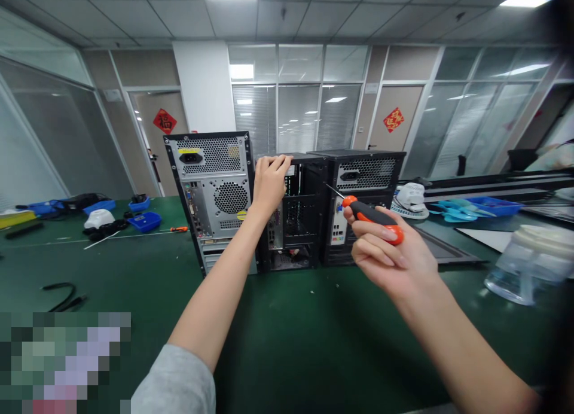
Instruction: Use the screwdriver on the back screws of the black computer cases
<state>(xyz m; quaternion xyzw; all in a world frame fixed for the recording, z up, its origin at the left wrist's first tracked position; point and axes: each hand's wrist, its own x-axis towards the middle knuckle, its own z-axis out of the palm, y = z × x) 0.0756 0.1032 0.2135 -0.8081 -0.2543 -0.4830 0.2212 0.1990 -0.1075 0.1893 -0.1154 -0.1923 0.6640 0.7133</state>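
View from your head over the green tabletop (291,342). Three computer cases stand side by side near the centre, rear panels toward you.

Your left hand (269,183) reaches to 12 o'clock, its fingers curled over the top rear edge of the middle computer case (300,222). This black case stands between the grey-backed case (215,192) at its 9 o'clock, which it touches, and the black case (368,180) at its 3 o'clock.

Your right hand (385,252) is closed round the orange-and-black handle of a screwdriver (372,215), thumb on top. The thin shaft points toward 10 o'clock and its tip lies in front of the seam between the middle and right-hand cases; whether it touches metal cannot be told.

Containers:
- At 3 o'clock from the cases, a blue tray (493,206) lies on the tabletop, with pale blue flat pieces (452,210) spilling from its 9 o'clock end.
- At 4 o'clock, near the frame edge, stands a clear plastic jar (524,264). It is blurred, so its contents cannot be told.
- At 9 o'clock from the grey-backed case sit small blue bins (144,221), well apart from your hands. What they hold is too small to tell.

Other items:
- A white object (99,218) rests on black ones beside the bins.
- A small orange-handled tool (179,229) lies just left of the grey-backed case.
- A black cable (65,294) loops at 8 o'clock.
- A white bundle (410,197) sits just right of the black case.
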